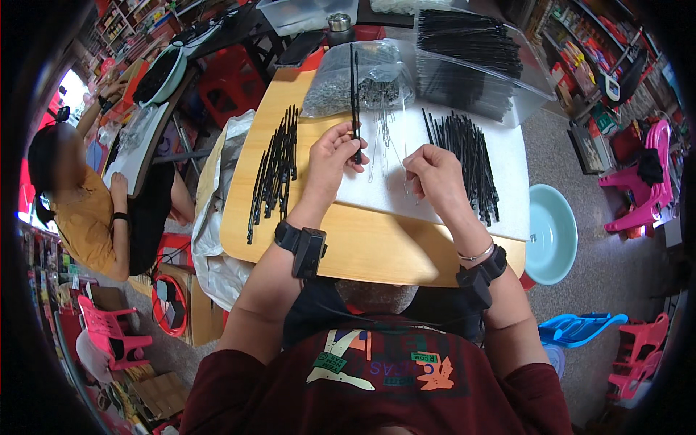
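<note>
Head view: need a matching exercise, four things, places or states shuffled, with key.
1. Left hand
2. Right hand
3. Clear plastic bag
4. Round basin

A. Pale blue, right of the wooden table
B. Pinching a thin pale piece
C. Toward the table's far edge, beyond both hands
D. Holding upright black rods

Pairs: 1-D; 2-B; 3-C; 4-A

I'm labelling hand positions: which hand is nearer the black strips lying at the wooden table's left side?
Left. The left hand is a short way to the right of those black strips; the right hand is farther right, over the white sheet.
</note>
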`<state>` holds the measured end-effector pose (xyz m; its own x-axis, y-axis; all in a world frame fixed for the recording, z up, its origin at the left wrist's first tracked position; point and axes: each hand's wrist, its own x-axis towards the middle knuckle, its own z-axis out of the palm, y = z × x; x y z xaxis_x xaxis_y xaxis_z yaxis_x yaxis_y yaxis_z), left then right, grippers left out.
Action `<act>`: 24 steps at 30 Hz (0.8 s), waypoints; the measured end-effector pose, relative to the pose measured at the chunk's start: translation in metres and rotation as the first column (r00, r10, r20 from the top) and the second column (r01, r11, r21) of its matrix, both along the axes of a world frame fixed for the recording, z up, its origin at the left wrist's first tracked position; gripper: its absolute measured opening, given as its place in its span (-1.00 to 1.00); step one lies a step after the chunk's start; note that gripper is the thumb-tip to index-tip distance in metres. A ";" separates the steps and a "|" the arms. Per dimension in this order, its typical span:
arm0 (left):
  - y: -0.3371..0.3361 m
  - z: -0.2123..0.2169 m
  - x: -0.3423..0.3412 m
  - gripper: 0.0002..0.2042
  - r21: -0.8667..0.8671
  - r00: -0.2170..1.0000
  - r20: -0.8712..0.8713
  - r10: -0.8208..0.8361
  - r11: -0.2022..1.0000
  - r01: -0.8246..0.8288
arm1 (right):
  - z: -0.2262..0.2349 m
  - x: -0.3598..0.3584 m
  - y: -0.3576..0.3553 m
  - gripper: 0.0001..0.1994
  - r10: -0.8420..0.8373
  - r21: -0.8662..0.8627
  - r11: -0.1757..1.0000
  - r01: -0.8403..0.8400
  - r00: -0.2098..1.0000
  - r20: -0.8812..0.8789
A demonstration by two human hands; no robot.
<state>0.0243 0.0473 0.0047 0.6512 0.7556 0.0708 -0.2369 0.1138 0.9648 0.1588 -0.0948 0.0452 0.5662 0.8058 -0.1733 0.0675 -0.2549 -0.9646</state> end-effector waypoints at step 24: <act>-0.006 0.004 0.003 -0.63 0.010 0.994 0.059 -0.096 0.995 0.095 | -0.019 0.018 0.014 -0.94 -0.042 0.498 0.857 0.131 0.982 -0.185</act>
<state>0.0268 0.0414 0.0087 0.7150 0.6894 0.1163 -0.2819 0.1321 0.9503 0.1765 -0.0812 0.0262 0.6375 0.7557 0.1497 -0.0996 0.2735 -0.9567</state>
